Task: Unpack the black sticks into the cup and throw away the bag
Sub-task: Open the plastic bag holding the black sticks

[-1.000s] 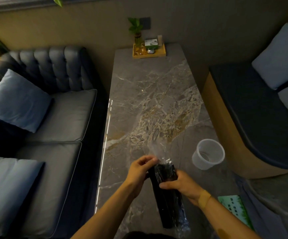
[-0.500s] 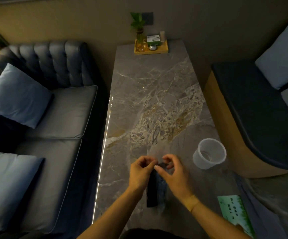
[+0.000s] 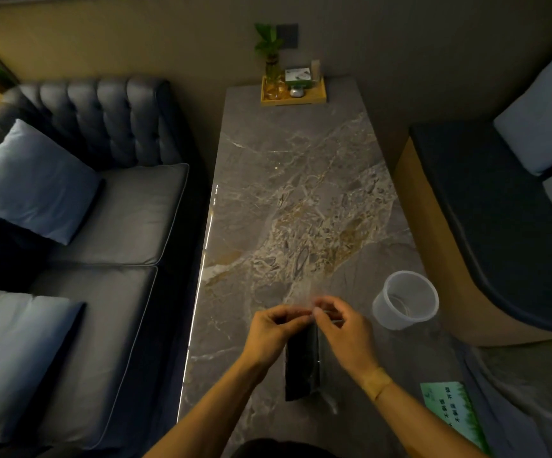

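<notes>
A clear plastic bag packed with black sticks (image 3: 302, 368) hangs upright over the near part of the marble table (image 3: 294, 180). My left hand (image 3: 273, 335) and my right hand (image 3: 345, 338) both pinch the bag's clear top edge, fingertips almost touching. The bag's lower end shows between my wrists; its top is hidden by my fingers. A translucent white cup (image 3: 405, 300) stands upright to the right of my right hand, near the table's right edge, with nothing visible in it.
A wooden tray (image 3: 293, 94) with a small plant, a box and small items sits at the table's far end. A dark sofa (image 3: 96, 233) with blue cushions lies left. A dark bench (image 3: 492, 226) stands right. A green printed card (image 3: 449, 414) lies at the near right corner.
My right hand left the middle of the bundle and rose to the bag's top beside my left hand. The bag now hangs more upright. The cup has not moved.
</notes>
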A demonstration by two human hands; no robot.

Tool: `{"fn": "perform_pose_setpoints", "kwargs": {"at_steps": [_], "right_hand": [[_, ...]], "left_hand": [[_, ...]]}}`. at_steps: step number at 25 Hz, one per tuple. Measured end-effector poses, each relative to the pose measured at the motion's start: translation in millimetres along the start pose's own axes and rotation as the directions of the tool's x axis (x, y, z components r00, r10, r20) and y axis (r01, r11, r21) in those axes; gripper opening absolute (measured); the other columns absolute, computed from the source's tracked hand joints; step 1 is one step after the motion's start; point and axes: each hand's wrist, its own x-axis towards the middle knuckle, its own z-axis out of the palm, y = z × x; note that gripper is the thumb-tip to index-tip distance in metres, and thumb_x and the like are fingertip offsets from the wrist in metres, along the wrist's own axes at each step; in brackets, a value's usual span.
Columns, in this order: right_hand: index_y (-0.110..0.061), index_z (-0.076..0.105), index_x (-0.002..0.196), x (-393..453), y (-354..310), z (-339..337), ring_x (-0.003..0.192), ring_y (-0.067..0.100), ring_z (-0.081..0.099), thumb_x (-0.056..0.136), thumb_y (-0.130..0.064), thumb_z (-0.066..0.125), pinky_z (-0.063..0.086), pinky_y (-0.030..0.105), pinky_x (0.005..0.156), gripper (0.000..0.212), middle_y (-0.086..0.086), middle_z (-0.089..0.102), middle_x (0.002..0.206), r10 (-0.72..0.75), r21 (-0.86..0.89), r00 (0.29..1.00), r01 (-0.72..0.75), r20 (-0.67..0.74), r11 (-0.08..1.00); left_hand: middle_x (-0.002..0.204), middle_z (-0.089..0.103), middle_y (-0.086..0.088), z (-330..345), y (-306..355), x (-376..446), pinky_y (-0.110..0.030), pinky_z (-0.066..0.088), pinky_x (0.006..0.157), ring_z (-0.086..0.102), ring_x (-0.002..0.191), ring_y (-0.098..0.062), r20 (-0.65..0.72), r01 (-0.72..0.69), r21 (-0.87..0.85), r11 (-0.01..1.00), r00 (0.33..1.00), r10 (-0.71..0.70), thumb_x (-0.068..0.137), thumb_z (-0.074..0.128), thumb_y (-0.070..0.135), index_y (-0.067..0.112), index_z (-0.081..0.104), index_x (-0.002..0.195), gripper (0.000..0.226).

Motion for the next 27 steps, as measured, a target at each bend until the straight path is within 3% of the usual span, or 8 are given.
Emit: {"fn": "perform_pose_setpoints", "kwargs": {"at_steps": [6, 11, 17, 20, 23, 27], "right_hand": [[-0.031, 0.067, 0.086, 11, -4, -16, 0.077, 0.01, 0.07, 0.09, -0.018, 0.063, 0.055, 0.027, 0.071, 0.014, -0.006, 0.074, 0.084, 0.028, 0.073, 0.996, -0.022, -0.082, 0.997], [-0.021, 0.072, 0.088, 16, -5, -40, 0.074, 0.016, 0.072, 0.091, -0.014, 0.062, 0.058, 0.029, 0.073, 0.012, 0.002, 0.077, 0.078, 0.049, 0.163, 0.998, -0.056, 0.046, 0.985], [-0.012, 0.073, 0.086, 14, -7, -55, 0.075, 0.017, 0.071, 0.089, -0.012, 0.064, 0.056, 0.019, 0.067, 0.009, 0.004, 0.077, 0.077, 0.099, 0.147, 0.97, -0.134, 0.22, 0.98], [-0.012, 0.073, 0.09, 15, -16, -60, 0.081, 0.023, 0.072, 0.087, -0.011, 0.066, 0.056, 0.027, 0.072, 0.007, 0.01, 0.077, 0.083, 0.104, 0.145, 0.959, -0.146, 0.263, 0.979], [-0.015, 0.072, 0.1, 25, -39, -67, 0.077, 0.022, 0.072, 0.087, -0.013, 0.068, 0.056, 0.021, 0.065, 0.014, 0.01, 0.077, 0.087, 0.052, 0.128, 0.944, -0.099, 0.326, 0.987], [-0.017, 0.073, 0.096, 40, -64, -71, 0.068, 0.017, 0.071, 0.087, -0.02, 0.069, 0.052, 0.02, 0.056, 0.011, 0.007, 0.077, 0.084, 0.043, -0.048, 0.911, -0.026, 0.411, 0.999]], "left_hand": [[0.077, 0.076, 0.005, -10, 10, -1, -0.011, 0.05, 0.062, 0.067, 0.071, -0.002, -0.071, 0.007, 0.034, 0.999, 0.997, -0.004, 0.084, 0.074, 0.024, 0.02, 0.079, 0.084, 0.006], [0.074, 0.074, 0.002, -24, 17, 3, -0.016, 0.051, 0.064, 0.064, 0.07, -0.008, -0.131, 0.055, -0.068, 0.996, 0.989, -0.064, 0.086, 0.07, 0.018, 0.02, 0.079, 0.08, 0.012], [0.067, 0.067, 0.003, -26, 21, 6, -0.027, 0.047, 0.067, 0.059, 0.066, -0.011, -0.226, 0.098, -0.196, 0.976, 0.964, -0.142, 0.085, 0.071, 0.018, 0.02, 0.075, 0.075, 0.011], [0.068, 0.065, 0.001, -22, 24, 7, -0.031, 0.045, 0.07, 0.056, 0.069, -0.014, -0.22, 0.087, -0.159, 0.983, 0.968, -0.121, 0.088, 0.069, 0.018, 0.018, 0.074, 0.078, 0.011], [0.071, 0.065, -0.002, -17, 34, 9, -0.025, 0.049, 0.069, 0.057, 0.07, -0.014, -0.163, 0.051, -0.101, 0.994, 0.984, -0.067, 0.088, 0.068, 0.013, 0.008, 0.071, 0.085, 0.006], [0.073, 0.066, -0.003, -11, 52, 17, -0.017, 0.051, 0.065, 0.059, 0.069, -0.011, -0.097, 0.032, -0.009, 0.999, 0.995, -0.032, 0.088, 0.068, 0.01, 0.004, 0.071, 0.089, 0.007]]}}
